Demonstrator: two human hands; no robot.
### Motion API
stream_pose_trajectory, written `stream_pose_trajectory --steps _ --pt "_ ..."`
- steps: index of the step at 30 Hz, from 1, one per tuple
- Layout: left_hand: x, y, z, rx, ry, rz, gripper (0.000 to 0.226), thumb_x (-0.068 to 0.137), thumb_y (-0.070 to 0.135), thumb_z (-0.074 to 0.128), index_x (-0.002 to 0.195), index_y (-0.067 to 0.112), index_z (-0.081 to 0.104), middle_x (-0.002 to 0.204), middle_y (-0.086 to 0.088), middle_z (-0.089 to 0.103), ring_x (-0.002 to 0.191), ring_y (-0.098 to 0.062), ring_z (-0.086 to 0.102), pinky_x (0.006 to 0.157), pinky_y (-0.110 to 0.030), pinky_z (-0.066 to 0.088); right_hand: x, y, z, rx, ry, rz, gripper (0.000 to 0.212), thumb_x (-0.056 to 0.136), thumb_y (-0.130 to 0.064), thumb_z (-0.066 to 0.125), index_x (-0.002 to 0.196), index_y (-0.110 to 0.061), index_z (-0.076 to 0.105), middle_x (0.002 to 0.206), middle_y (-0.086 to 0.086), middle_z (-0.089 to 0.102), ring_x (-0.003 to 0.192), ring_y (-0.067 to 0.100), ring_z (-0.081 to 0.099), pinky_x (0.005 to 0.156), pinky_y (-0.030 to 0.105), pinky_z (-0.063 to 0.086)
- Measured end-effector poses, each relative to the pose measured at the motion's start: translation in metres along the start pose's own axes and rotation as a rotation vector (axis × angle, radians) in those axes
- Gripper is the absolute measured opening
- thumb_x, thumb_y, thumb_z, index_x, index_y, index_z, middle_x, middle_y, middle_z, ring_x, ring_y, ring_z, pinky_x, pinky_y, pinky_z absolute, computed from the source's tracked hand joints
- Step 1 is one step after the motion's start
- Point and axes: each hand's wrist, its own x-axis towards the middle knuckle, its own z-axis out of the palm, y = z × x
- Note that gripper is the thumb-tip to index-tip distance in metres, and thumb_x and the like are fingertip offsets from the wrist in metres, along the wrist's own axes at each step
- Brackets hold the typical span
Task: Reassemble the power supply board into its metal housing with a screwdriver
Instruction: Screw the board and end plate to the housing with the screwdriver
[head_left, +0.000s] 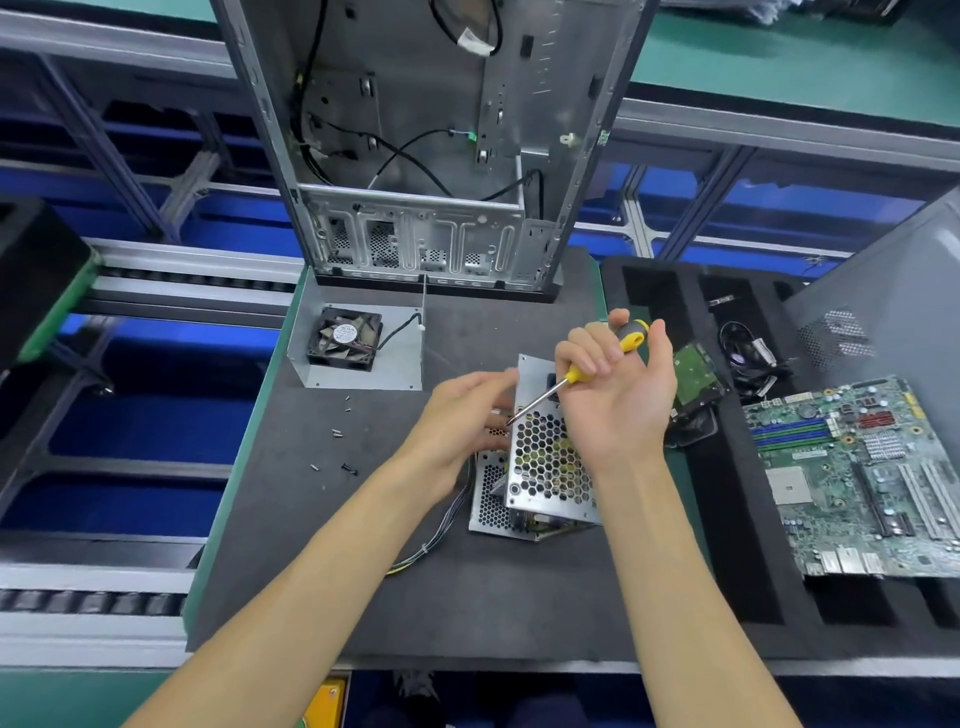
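The power supply's metal housing (545, 467), with honeycomb vent holes, stands tilted on the dark mat (363, 571); the board shows through the holes. My right hand (618, 395) grips a yellow-and-black screwdriver (587, 369), its tip pointing down-left at the housing's upper left corner. My left hand (462, 415) holds the housing's left side, fingers at the screwdriver tip. Several loose screws (337, 434) lie on the mat to the left. A bundle of wires (441, 540) trails from the housing's lower left.
An open computer case (431, 145) stands at the back of the mat. A metal cover with a black fan (345, 338) lies in front of it. A motherboard (862, 478), a hard drive (696, 374) and cables (748, 353) rest on the black foam tray at right.
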Motion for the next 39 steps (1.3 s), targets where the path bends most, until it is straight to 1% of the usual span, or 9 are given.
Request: stream_pose_trajectory --steps 5,9,12,14,18,22,29,36,39 --pt "-0.007 0.008 -0.021 0.0 0.146 0.063 0.019 0.098 0.016 0.059 0.102 0.003 0.072 0.086 -0.011 0.065 0.061 -0.016 0.061 0.057 -0.028 0.053 -0.004 0.03 0.018 -0.078 -0.073 0.031 0.039 0.105 -0.044 0.043 0.082 -0.014 0.052 0.059 -0.004 0.029 0.05 0.011 0.025 0.05 0.023 0.028" --pt "-0.02 0.004 -0.061 0.137 0.25 0.137 0.018 0.096 0.012 0.059 0.094 0.005 0.075 0.072 -0.004 0.068 0.054 -0.013 0.062 0.051 -0.023 0.053 -0.004 0.071 0.024 -0.119 -0.05 0.069 0.036 0.102 -0.039 0.044 0.075 -0.016 0.05 0.053 -0.005 0.025 0.044 0.011 0.021 0.042 0.023 0.025" --pt "-0.03 -0.014 -0.101 0.39 0.368 0.184 0.014 0.093 0.013 0.064 0.085 0.01 0.076 0.064 0.001 0.069 0.05 -0.009 0.06 0.05 -0.021 0.051 -0.005 0.098 0.019 -0.162 -0.005 0.101 0.038 0.102 -0.038 0.042 0.072 -0.016 0.049 0.051 -0.005 0.022 0.042 0.011 0.018 0.038 0.023 0.022" --pt "-0.035 -0.031 -0.124 0.621 0.434 0.169 0.016 0.088 0.011 0.064 0.08 0.019 0.074 0.061 0.005 0.068 0.052 -0.007 0.061 0.057 -0.023 0.053 -0.007 0.113 0.013 -0.226 0.016 0.126 0.038 0.103 -0.037 0.041 0.072 -0.017 0.048 0.051 -0.005 0.021 0.042 0.011 0.016 0.038 0.023 0.02" --pt "-0.043 -0.067 -0.148 0.931 0.471 0.114 0.02 0.084 0.01 0.062 0.08 0.029 0.068 0.062 0.013 0.064 0.061 -0.001 0.059 0.062 -0.022 0.049 -0.012 0.132 0.002 -0.322 0.033 0.12 0.039 0.104 -0.036 0.039 0.071 -0.017 0.049 0.051 -0.005 0.021 0.042 0.01 0.015 0.038 0.024 0.019" --pt "-0.042 -0.084 -0.148 1.022 0.482 0.183 0.017 0.084 0.012 0.064 0.091 0.028 0.063 0.075 0.013 0.064 0.071 -0.007 0.059 0.07 -0.029 0.05 -0.013 0.135 -0.003 -0.347 0.049 0.118 0.039 0.103 -0.036 0.04 0.07 -0.017 0.051 0.051 -0.005 0.021 0.043 0.011 0.014 0.039 0.024 0.018" --pt "-0.032 -0.09 -0.143 1.159 0.533 0.338 0.011 0.094 0.018 0.06 0.102 0.023 0.065 0.085 0.009 0.058 0.077 -0.017 0.057 0.066 -0.031 0.044 -0.011 0.129 -0.002 -0.359 0.05 0.101 0.037 0.102 -0.036 0.042 0.072 -0.017 0.051 0.052 -0.005 0.021 0.043 0.011 0.016 0.038 0.024 0.02" --pt "-0.028 -0.085 -0.14 1.179 0.527 0.351 0.01 0.094 0.014 0.058 0.095 0.016 0.068 0.091 0.006 0.06 0.085 -0.019 0.061 0.074 -0.034 0.05 -0.013 0.122 0.007 -0.358 0.049 0.09 0.038 0.104 -0.035 0.04 0.072 -0.017 0.05 0.053 -0.004 0.021 0.044 0.011 0.014 0.04 0.024 0.018" --pt "-0.028 -0.068 -0.13 1.128 0.538 0.505 0.007 0.092 0.011 0.06 0.09 0.016 0.064 0.088 0.009 0.053 0.087 -0.014 0.051 0.076 -0.029 0.046 -0.014 0.112 0.018 -0.336 0.009 0.074 0.039 0.104 -0.036 0.04 0.072 -0.016 0.05 0.053 -0.004 0.021 0.044 0.011 0.014 0.04 0.024 0.018"
